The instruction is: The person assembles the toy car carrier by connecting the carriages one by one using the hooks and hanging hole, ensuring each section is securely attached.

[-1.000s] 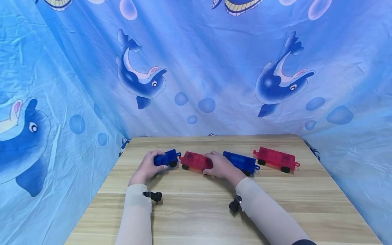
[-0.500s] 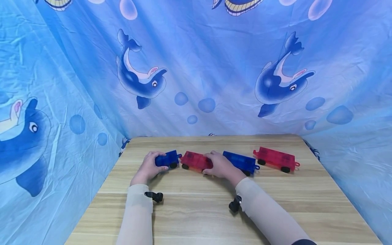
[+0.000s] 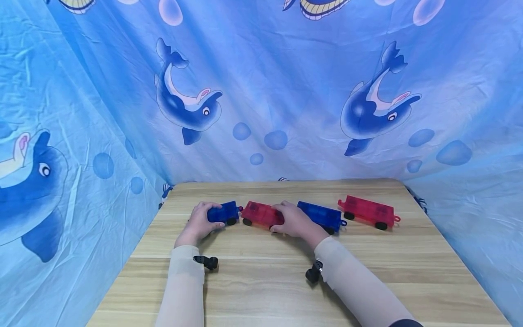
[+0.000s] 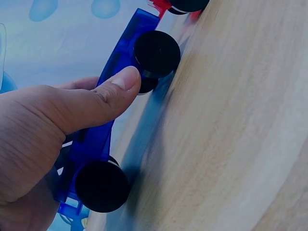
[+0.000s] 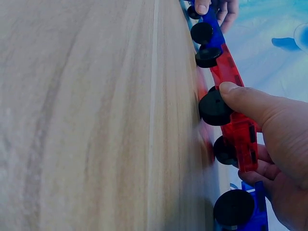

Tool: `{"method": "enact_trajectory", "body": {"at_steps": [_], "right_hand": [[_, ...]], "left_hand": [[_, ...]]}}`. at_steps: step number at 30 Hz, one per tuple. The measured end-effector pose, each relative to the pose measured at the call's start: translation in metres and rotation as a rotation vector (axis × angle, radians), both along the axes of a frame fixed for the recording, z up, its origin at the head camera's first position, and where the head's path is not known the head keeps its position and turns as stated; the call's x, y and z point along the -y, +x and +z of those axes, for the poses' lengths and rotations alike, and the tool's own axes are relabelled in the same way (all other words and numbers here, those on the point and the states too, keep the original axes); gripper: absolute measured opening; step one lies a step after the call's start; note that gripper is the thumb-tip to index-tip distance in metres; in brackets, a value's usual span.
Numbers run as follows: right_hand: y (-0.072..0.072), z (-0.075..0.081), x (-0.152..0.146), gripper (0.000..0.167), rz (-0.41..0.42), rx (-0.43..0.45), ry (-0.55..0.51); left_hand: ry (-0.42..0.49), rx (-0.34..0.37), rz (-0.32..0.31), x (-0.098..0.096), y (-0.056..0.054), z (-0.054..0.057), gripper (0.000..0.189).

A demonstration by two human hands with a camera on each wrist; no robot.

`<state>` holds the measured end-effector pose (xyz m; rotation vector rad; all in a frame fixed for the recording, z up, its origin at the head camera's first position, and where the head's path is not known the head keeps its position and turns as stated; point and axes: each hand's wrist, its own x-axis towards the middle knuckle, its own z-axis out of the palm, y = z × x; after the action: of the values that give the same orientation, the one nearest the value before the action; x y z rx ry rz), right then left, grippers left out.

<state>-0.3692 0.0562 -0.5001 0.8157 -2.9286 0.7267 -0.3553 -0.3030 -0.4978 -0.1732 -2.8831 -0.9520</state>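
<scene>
My left hand grips a blue see-through toy train car with black wheels, thumb on the near side. In the left wrist view, that blue car stands along the tabletop, its front end meeting something red. To its right, my right hand holds a red toy train car by its right end. The hook of the blue car meets the red car's left coupling; whether they are linked I cannot tell. In the right wrist view, my thumb presses the red car above a wheel.
Right of my right hand stands a second blue car, partly hidden by the wrist. Farther right is a second red car, apart from it. All are near the back of the wooden table. A dolphin-print curtain surrounds it.
My left hand has shifted slightly right with the blue car, bringing its hook against the red car's coupling. My right hand and the other cars have stayed in place.
</scene>
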Motion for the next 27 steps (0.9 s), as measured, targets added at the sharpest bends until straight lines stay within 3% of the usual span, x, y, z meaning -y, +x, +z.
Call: {"method": "enact_trajectory", "body": {"at_steps": [27], "right_hand": [[0.0054, 0.0018, 0.0024, 0.075, 0.007, 0.009, -0.003]], "left_hand": [[-0.021, -0.003, 0.0, 0.0057, 0.0016, 0.002, 0.057]]}}
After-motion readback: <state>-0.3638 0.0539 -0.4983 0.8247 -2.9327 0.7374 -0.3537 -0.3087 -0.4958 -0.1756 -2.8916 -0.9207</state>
